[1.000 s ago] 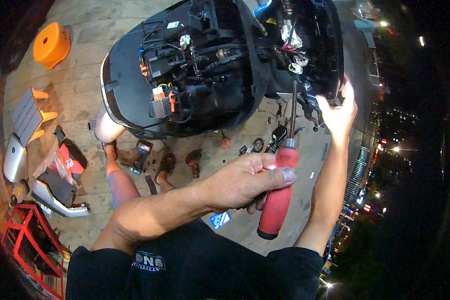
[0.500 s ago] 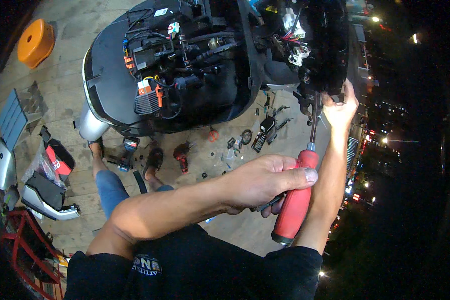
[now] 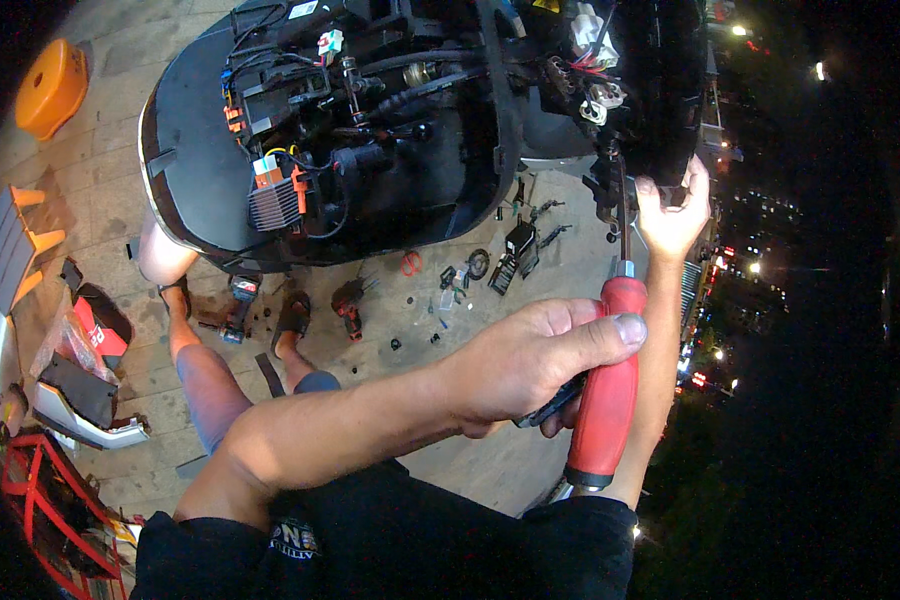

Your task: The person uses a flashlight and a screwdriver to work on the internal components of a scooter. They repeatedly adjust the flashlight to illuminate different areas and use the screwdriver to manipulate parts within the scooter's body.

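Observation:
In the head view, my left hand (image 3: 535, 365) grips a red-handled screwdriver (image 3: 607, 410) with the thumb along it; a dark item shows under the palm, too hidden to name. The shaft rises to a dark metal mechanism (image 3: 600, 195) below white wire connectors (image 3: 600, 100). My right hand (image 3: 675, 215) is curled at the lower edge of a black upright panel (image 3: 665, 110), thumb and fingers bent around something I cannot make out beside the shaft. A large black vehicle housing (image 3: 190, 190) with wiring and a finned orange-tabbed component (image 3: 275, 205) fills the upper middle.
An orange stool (image 3: 50, 85), a folding step (image 3: 15, 245), loose panels (image 3: 80, 400) and a red metal frame (image 3: 35, 480) lie left. Legs in sandals (image 3: 205, 380), drills (image 3: 345, 305), scattered small parts (image 3: 510, 250) are on the paved ground. Street lights shine at right.
The left hand and screwdriver have moved right and slightly up, now nearly in line with the right forearm. The view has shifted, so the housing and floor items appear further up-left.

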The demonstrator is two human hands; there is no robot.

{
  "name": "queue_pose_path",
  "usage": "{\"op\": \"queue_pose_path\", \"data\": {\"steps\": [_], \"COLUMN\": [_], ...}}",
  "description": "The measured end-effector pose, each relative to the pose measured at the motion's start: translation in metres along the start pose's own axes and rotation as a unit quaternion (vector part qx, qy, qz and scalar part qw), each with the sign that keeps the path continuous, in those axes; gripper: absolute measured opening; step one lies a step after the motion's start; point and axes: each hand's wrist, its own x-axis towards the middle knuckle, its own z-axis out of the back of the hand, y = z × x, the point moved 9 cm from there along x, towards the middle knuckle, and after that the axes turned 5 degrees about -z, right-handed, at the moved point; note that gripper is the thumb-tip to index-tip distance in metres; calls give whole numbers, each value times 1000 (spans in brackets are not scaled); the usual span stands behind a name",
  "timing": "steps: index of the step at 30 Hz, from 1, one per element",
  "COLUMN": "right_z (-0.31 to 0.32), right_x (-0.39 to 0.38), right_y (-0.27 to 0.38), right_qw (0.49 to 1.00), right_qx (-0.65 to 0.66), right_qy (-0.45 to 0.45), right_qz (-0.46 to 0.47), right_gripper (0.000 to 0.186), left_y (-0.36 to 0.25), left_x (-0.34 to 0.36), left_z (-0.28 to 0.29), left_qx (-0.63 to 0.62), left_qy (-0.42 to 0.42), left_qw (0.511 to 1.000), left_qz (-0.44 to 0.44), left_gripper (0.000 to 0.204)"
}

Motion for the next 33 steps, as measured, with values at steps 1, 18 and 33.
{"op": "queue_pose_path", "data": {"steps": [1,18,33], "right_z": [-1,7,17], "right_x": [-1,-50,-143], "right_y": [-2,38,144], "right_qw": [1000,969,948], "right_qx": [26,17,283], "right_qy": [4,-244,-137], "right_qz": [-13,36,-58], "right_gripper": [57,46,63], "left_y": [-1,0,-12], "left_x": [0,-9,-5], "left_z": [0,13,16], "left_qx": [2,24,126], "left_qy": [6,-40,-89], "left_qw": [1000,999,988], "left_qz": [-6,7,-7], "left_gripper": [41,38,33]}}
